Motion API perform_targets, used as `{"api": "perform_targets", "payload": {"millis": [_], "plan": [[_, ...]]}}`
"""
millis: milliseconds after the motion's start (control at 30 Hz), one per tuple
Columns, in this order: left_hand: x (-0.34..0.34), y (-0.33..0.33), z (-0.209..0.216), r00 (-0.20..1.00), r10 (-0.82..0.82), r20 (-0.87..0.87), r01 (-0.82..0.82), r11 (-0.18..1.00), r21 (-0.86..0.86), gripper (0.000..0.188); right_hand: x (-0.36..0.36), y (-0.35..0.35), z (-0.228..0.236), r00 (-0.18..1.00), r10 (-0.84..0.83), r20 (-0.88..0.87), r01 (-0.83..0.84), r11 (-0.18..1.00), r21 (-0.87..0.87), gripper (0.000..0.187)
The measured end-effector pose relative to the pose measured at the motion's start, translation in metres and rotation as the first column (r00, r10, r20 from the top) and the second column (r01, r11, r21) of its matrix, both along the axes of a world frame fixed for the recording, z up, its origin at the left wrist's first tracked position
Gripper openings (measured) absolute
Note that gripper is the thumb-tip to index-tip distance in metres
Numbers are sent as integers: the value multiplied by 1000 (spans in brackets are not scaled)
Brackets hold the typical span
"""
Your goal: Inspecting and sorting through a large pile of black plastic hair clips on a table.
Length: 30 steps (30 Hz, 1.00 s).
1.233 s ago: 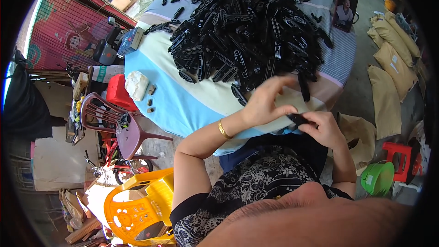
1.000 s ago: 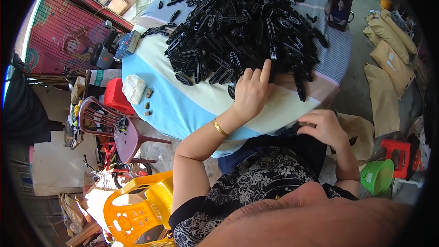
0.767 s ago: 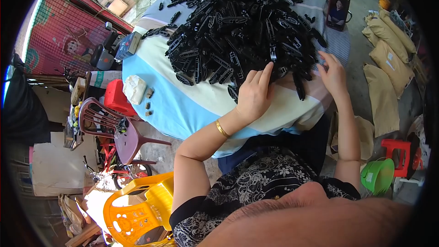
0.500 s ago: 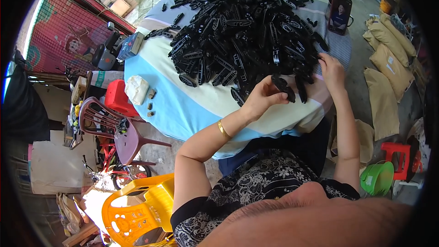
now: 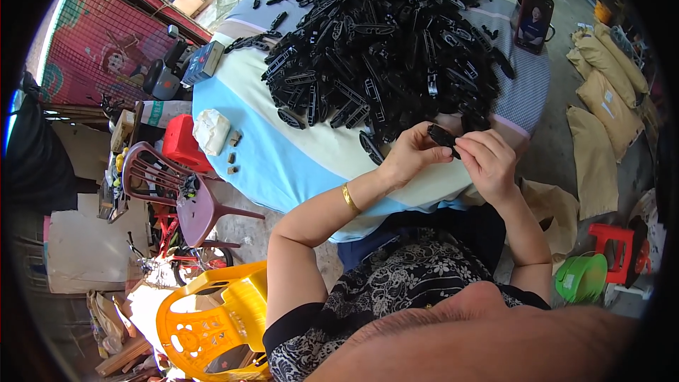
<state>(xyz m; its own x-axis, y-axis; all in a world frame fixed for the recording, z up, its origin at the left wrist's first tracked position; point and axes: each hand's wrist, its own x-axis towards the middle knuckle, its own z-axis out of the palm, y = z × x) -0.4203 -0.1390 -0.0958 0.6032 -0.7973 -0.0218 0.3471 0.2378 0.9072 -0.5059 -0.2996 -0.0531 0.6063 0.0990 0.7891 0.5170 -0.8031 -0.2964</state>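
Between my two hands is a small, elongated black plastic piece point(image 5: 442, 136), held over the near edge of the cloth-covered table point(image 5: 311, 155). My left hand point(image 5: 409, 155) is closed around its left end, thumb below and fingers above. With fingertips pinched, my right hand point(image 5: 489, 163) grips the piece's right end; whether a second small part sits in that pinch is hidden. Just beyond my hands spreads a large heap of similar black plastic pieces point(image 5: 361, 56), oval and framed in shape. One loose black piece point(image 5: 370, 147) lies left of my left hand.
A phone point(image 5: 533, 21) stands upright at the table's right. On the left are a crumpled white bag point(image 5: 211, 131), small brown blocks point(image 5: 232, 158) and a blue box point(image 5: 203, 62). A purple chair point(image 5: 198, 216), a yellow chair point(image 5: 205, 332) and tan sacks point(image 5: 593, 163) surround the table.
My right hand has come from the heap's right edge down and leftward to the black piece in my left hand. My left hand stays nearly in place.
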Motion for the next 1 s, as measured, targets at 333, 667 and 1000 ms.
{"api": "perform_targets", "payload": {"millis": [333,667,1000], "plan": [[-4,1,9,1000,-28,1,28,999,-42,29,-4,2,2,997,-9,-82,30,966,257,17],[5,7,13,935,-193,-297,246,957,153,33,-9,-3,10,987,152,-50,-158,976,-149,21],[5,9,17,930,-355,94,322,910,261,36,-17,-8,4,974,114,-198,-131,989,-76,19]]}}
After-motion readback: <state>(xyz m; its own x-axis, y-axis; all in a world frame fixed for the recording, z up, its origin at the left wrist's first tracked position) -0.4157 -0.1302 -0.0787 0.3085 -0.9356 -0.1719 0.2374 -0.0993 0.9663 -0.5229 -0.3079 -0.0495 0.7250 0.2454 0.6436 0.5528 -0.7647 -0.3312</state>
